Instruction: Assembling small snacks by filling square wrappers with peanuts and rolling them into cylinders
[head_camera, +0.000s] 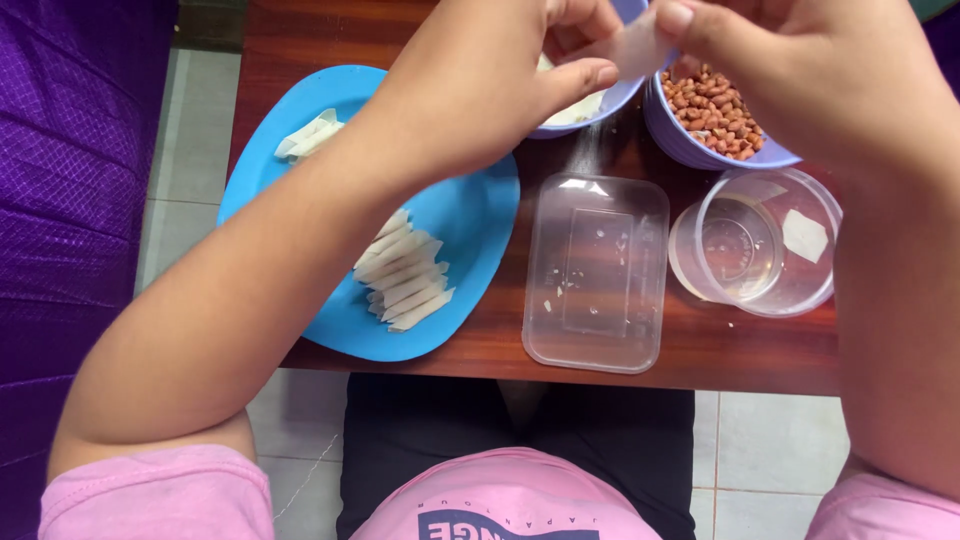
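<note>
My left hand (480, 80) and my right hand (790, 70) are raised over the far side of a small wooden table (760, 345). Together they pinch a thin, pale translucent wrapper sheet (632, 48) between thumbs and fingers. Just beneath it sits a lilac bowl (610, 100) with more pale sheets, partly hidden by my left hand. To its right a second lilac bowl (700, 150) holds peanuts (715, 110). A blue plate (470, 220) under my left forearm carries several rolled white wrappers (405, 280), with another pale wrapper (308, 135) at its far left.
A clear rectangular plastic container (597, 270) lies in the middle of the table. A clear round cup (760, 240) with a little liquid stands at the right. Purple fabric (70, 200) lies on the left, over a tiled floor (190, 150).
</note>
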